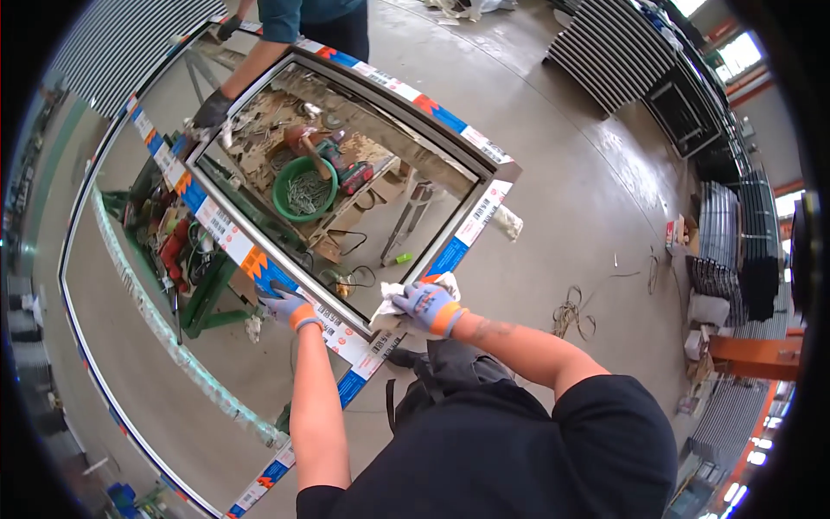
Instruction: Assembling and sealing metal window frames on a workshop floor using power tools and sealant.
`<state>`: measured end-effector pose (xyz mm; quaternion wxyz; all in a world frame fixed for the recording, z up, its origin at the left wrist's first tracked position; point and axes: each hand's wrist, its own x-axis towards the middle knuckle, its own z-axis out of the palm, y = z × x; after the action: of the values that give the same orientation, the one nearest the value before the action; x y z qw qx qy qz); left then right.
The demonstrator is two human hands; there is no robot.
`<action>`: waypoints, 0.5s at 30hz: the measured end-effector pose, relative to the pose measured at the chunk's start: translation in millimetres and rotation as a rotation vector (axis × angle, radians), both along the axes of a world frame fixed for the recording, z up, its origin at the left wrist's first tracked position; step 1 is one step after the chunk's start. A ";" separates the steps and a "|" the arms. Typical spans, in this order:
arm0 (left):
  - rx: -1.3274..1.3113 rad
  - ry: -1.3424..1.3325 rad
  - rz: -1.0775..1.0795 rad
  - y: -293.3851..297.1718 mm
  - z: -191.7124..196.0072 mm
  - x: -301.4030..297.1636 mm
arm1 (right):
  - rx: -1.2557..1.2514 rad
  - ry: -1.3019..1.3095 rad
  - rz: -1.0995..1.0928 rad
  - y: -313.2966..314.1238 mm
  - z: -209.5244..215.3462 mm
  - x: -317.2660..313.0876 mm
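Observation:
A glazed window frame point(484, 203) wrapped in white, blue and orange protective tape lies flat in front of me. My left hand point(289, 307), in a grey glove with an orange cuff, presses on the near rail of the frame. In a matching glove, my right hand point(425, 307) holds a crumpled white cloth point(391, 296) against the glass at the frame's near corner. At the far end, a co-worker's dark-gloved hand point(210, 110) holds the frame's far left corner.
Through the glass I see a bench with a green bowl of screws point(303, 189), a drill point(343, 169) and cables. A green metal stand point(207, 290) is below left. Dark louvred panels point(618, 52) are stacked at the back right. Loose wire point(569, 313) lies on the concrete floor.

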<state>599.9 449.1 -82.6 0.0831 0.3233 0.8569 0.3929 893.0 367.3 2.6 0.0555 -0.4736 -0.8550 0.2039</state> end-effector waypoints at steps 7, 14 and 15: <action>-0.171 0.134 0.001 5.7 2.0 9.8 | 0.237 -0.258 -0.677 74.7 -31.9 167.3; -0.132 0.164 0.020 2.6 3.3 9.7 | 0.314 -0.156 -0.582 194.9 -31.3 257.2; -0.151 0.177 0.014 0.5 5.9 8.5 | 0.273 -0.165 -0.516 212.3 -28.6 255.8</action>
<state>608.4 449.5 -76.7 0.0285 0.3436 0.8902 0.2979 1148.8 579.6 -26.0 0.0991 -0.6784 -0.7275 0.0269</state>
